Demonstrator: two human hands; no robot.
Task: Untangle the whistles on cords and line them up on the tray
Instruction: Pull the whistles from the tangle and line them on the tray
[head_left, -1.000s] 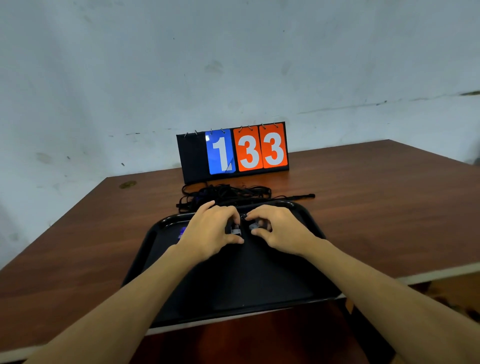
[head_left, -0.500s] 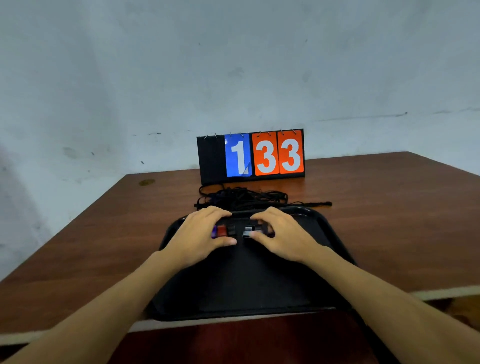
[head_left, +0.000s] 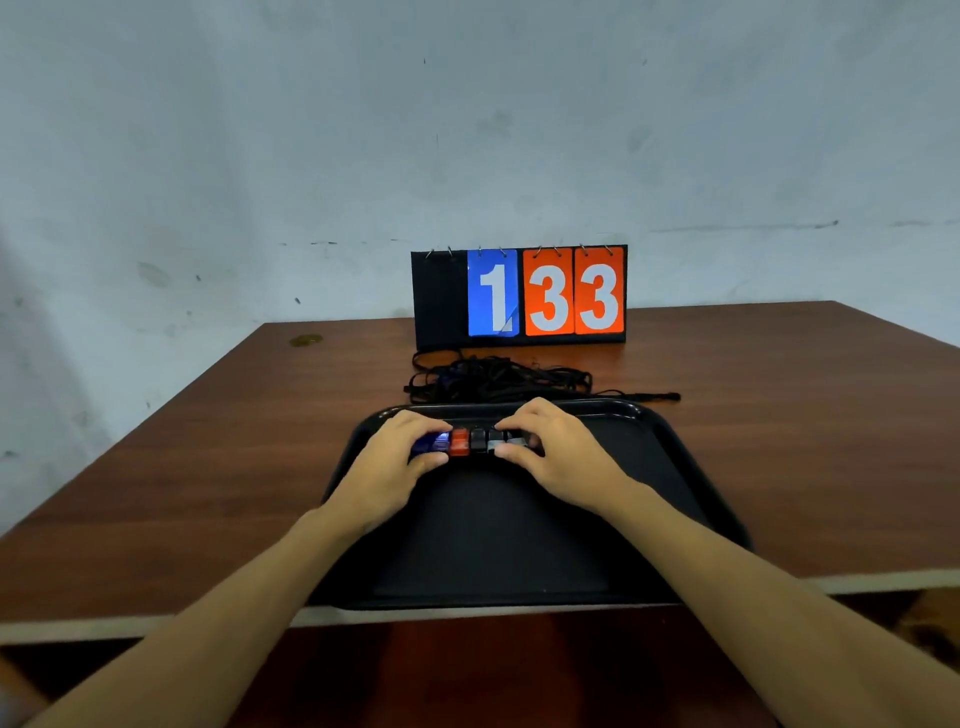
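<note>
Whistles (head_left: 470, 441) lie side by side in a row at far end of tray (head_left: 675, 457), touching. L to R: blue whistle (head_left: 430, 445), red, black, grey whistle (head_left: 500, 446). L grip (head_left: 395, 462) pinches blue whistle, fingers over, thumb under. R grip (head_left: 563, 457) clamped likewise on grey whistle. Cords (head_left: 498, 382) run over far rim into a tangle on table (head_left: 208, 493), just before scoreboard (head_left: 519, 293).

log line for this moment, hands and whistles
step: lining up | left hand: grips blue whistle | right hand: grips grey whistle | red whistle: between them on tray | cords: bunched behind tray
</note>
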